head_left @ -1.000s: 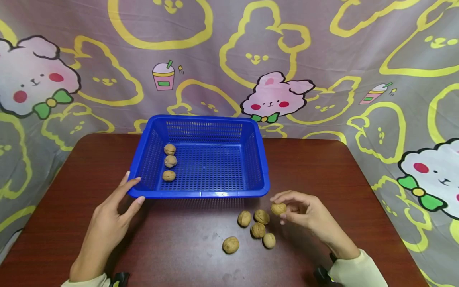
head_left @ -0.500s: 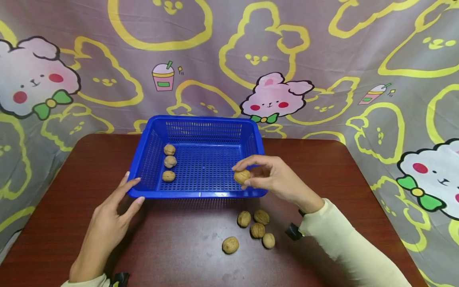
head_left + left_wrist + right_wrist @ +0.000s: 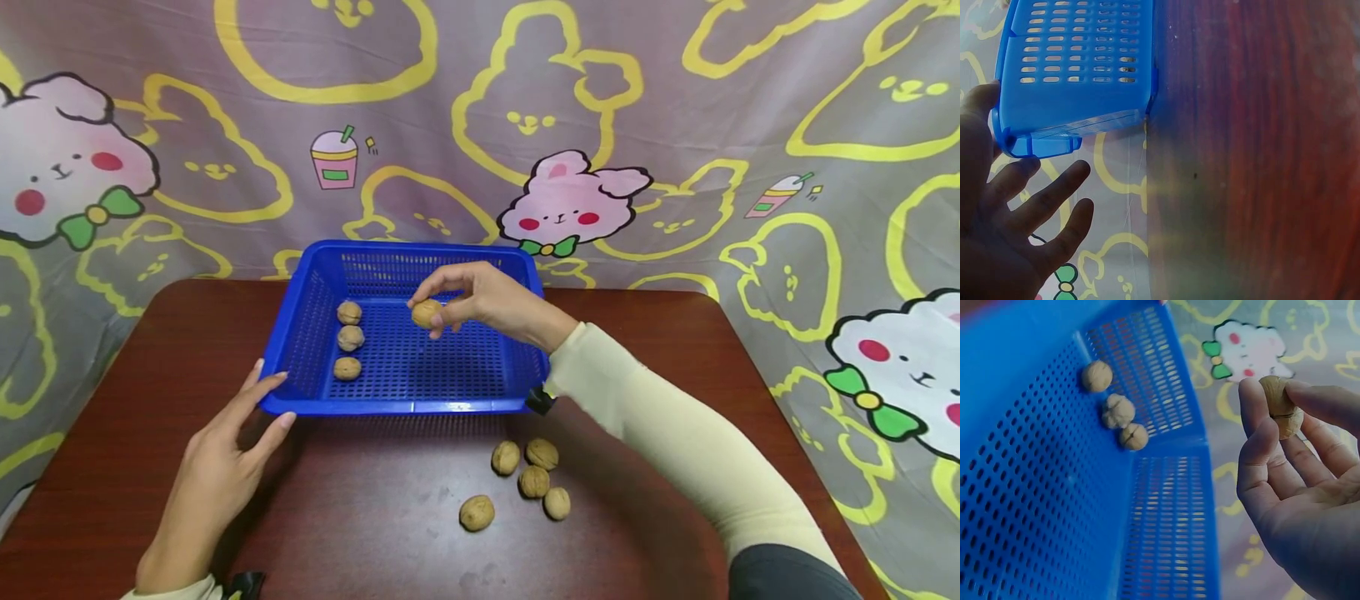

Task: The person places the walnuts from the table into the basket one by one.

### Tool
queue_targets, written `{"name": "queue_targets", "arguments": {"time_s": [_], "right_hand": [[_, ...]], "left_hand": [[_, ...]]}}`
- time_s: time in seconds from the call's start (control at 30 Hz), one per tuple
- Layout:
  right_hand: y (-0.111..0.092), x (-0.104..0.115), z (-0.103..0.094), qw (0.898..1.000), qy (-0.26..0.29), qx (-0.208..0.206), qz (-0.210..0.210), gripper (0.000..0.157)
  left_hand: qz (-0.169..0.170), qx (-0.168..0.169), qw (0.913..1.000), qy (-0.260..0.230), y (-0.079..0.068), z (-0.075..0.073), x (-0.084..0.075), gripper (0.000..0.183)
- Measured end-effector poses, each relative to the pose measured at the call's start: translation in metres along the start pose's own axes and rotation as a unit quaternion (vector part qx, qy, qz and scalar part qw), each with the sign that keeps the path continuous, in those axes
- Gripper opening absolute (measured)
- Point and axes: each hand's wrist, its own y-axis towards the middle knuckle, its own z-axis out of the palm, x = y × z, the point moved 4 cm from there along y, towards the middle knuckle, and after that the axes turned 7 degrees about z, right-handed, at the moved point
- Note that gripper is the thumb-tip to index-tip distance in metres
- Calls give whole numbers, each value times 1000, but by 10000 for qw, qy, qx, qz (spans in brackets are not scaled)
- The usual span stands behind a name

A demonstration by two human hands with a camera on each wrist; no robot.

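Observation:
In the head view my right hand (image 3: 487,304) pinches a walnut (image 3: 426,313) between thumb and fingers, above the middle of the blue basket (image 3: 405,407). The right wrist view shows that walnut (image 3: 1280,406) between the fingertips. Three walnuts stand in a row along the basket's left side, among them the middle walnut (image 3: 350,338). My left hand (image 3: 217,467) rests against the basket's front left corner, fingertips on the rim. In the left wrist view its other fingers (image 3: 1054,194) spread out fairly straight below the corner.
On the brown table (image 3: 360,517), in front of the basket, lie several loose walnuts, such as a single walnut (image 3: 477,512) and a grouped walnut (image 3: 534,482). A patterned curtain (image 3: 420,125) hangs right behind the table's far edge.
My right hand has carried the walnut from the table beside the basket's front right corner, up and leftward, to above the basket's middle. My left hand stays at the corner.

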Motion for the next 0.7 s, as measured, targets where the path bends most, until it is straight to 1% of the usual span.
{"name": "queue_targets", "arguments": {"time_s": [0.07, 0.2, 0.3, 0.47, 0.7], "right_hand": [[13, -3, 1, 9999, -105, -17, 81, 25], [37, -15, 1, 9992, -236, -59, 312, 23], [52, -26, 2, 9986, -290, 3, 446, 22], [71, -42, 8, 9963, -429, 316, 681, 23], [87, -65, 25, 9884, -581, 615, 1262, 25]], "left_hand": [[7, -4, 10000, -14, 0, 0, 0, 53], [6, -20, 10000, -9, 0, 0, 1, 54], [25, -44, 10000, 17, -1, 1, 1, 54], [59, -59, 10000, 17, 0, 0, 1, 54], [98, -72, 9999, -4, 0, 0, 1, 54]]}}
